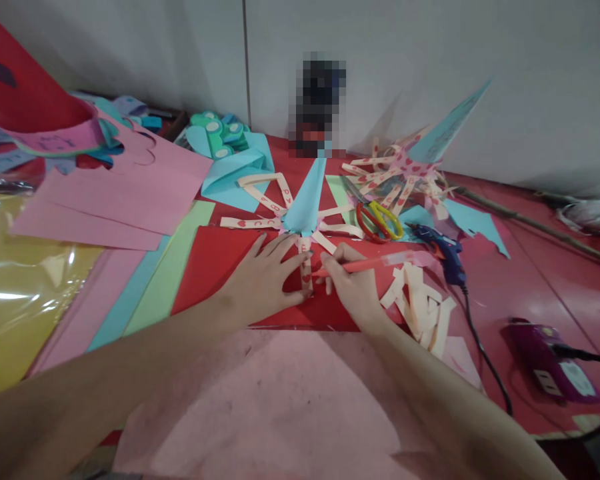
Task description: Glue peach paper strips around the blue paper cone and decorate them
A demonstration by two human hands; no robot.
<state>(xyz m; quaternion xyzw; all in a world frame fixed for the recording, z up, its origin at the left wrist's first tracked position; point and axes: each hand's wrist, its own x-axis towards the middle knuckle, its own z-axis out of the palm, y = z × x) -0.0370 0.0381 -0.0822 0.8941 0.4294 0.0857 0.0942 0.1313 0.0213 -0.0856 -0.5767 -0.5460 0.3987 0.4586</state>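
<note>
A light-blue paper cone [306, 200] stands on red paper [215, 263], with cream paper strips fanning out from its base. Several strips carry red letters and hearts. My left hand [263, 280] lies spread over the red paper, its fingertips at the cone's base and on the front strip [306, 263]. My right hand [350, 283] is closed round a red-orange marker [375, 263], its tip by a red heart on that strip.
Another blue cone with strips [445, 127] stands back right. Scissors [380, 221], a blue glue gun [443, 252] and loose cream strips [420, 307] lie at the right, near a purple power socket [550, 360]. Pink paper sheets [115, 193] and a red cone [25, 73] are at the left.
</note>
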